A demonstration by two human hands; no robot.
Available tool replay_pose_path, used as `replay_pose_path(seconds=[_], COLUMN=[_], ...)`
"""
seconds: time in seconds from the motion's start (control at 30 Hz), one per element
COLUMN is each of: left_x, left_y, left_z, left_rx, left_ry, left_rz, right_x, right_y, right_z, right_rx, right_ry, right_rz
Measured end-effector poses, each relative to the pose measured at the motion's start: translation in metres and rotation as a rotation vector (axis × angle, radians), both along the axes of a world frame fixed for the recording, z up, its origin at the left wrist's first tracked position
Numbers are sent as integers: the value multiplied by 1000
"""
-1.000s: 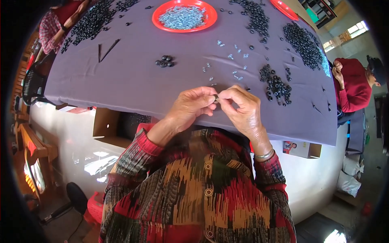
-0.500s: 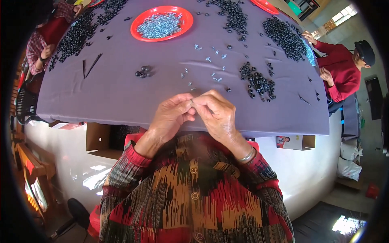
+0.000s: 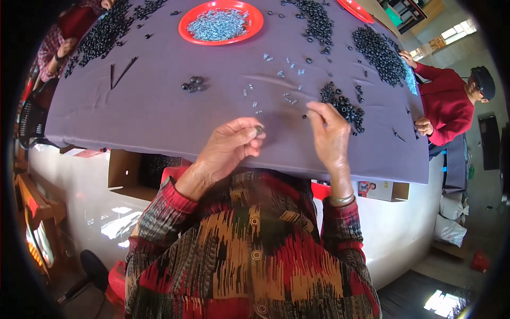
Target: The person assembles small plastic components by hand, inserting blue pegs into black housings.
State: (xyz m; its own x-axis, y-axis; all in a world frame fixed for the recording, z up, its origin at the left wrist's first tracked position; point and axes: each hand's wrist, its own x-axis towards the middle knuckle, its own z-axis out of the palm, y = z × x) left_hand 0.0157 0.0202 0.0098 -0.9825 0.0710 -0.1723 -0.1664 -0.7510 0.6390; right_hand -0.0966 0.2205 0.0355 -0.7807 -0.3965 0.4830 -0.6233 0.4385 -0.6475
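Between the thumb and fingers of my left hand (image 3: 231, 141) is a small dark round bead (image 3: 258, 129), held just over the near part of the cloth. To the right, my right hand (image 3: 332, 133) is raised with its fingers curled and the tips close together; whether anything small is pinched there I cannot make out. A single black bead (image 3: 304, 116) lies beside those fingertips. Just beyond the hand is a loose pile of black beads (image 3: 348, 110). Small pale-blue shiny pieces (image 3: 287, 98) lie scattered on the cloth ahead of both hands.
A red plate (image 3: 256, 27) heaped with pale-blue pieces stands far ahead on the purple-grey tablecloth (image 3: 138, 117). Several black beads (image 3: 194, 84) and two thin dark sticks (image 3: 123, 73) lie left. Larger bead heaps (image 3: 377, 56) spread farther off. People (image 3: 449, 101) sit at both sides.
My hands were together at the fingertips; my right hand has moved away to the right, toward the black beads. The bead in my left hand now shows. The view has shifted slightly.
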Motion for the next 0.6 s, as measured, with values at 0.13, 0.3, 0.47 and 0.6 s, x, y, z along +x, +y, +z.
replay_pose_path(seconds=[0.13,0.3,0.47,0.6], left_x=[0,-1,-1,-1], left_y=[2,2,5,8], left_z=[-1,-3,-8,-6], left_rx=[2,-9,10,8], left_ry=[-9,-23,11,17], left_rz=[-45,-38,-48,-51], right_x=[-16,-14,-17,2], right_y=[13,8,8,1], right_z=[-13,-20,-23,-14], right_rx=[132,240,219,-49], right_ry=[29,144,109,-218], right_rz=[-3,39,42,141])
